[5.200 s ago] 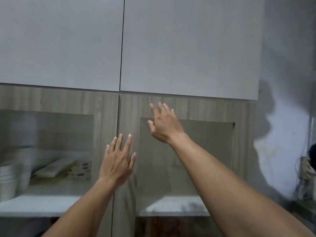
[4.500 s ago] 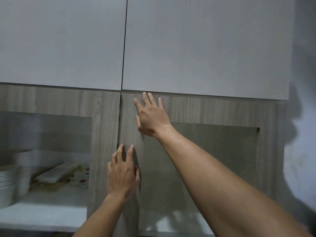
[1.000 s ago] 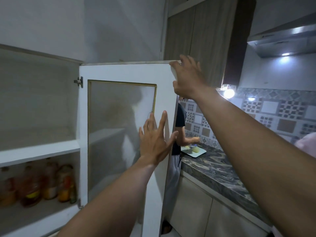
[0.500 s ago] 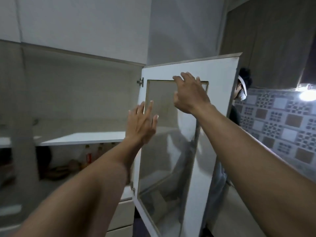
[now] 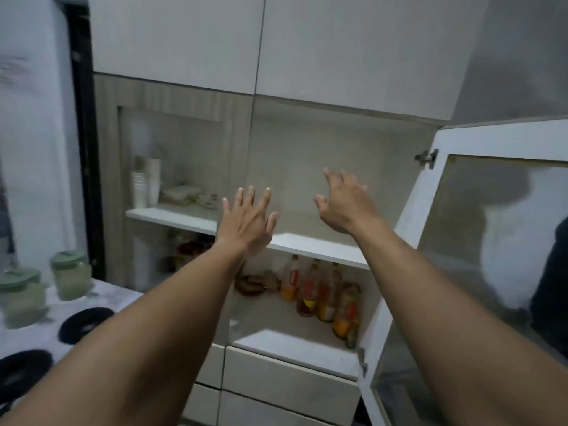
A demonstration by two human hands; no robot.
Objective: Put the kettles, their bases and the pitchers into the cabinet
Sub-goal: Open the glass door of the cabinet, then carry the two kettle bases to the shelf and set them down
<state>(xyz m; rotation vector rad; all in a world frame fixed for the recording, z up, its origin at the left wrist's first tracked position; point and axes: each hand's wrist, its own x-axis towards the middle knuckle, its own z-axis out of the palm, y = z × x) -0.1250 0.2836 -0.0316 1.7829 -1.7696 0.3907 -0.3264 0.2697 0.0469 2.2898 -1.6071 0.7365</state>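
At the near left, two translucent plastic pitchers with green lids stand on the pale counter. I judge them light if empty and rigid with smooth sides, so I would grip the body or any handle, not the lid. Just right of them lie two flat black round kettle bases: thin and stiff, best taken by the rim. No kettles show.

My left hand is raised with fingers spread wide, holding nothing. My right hand is also empty, fingers loosely apart. Behind them is the grey wood-grain cabinet; its white upper shelf is bare on the right.

At the far right, the white-framed glass door stands fully open. Half a second ago my right hand was on its frame; now both hands are clear.
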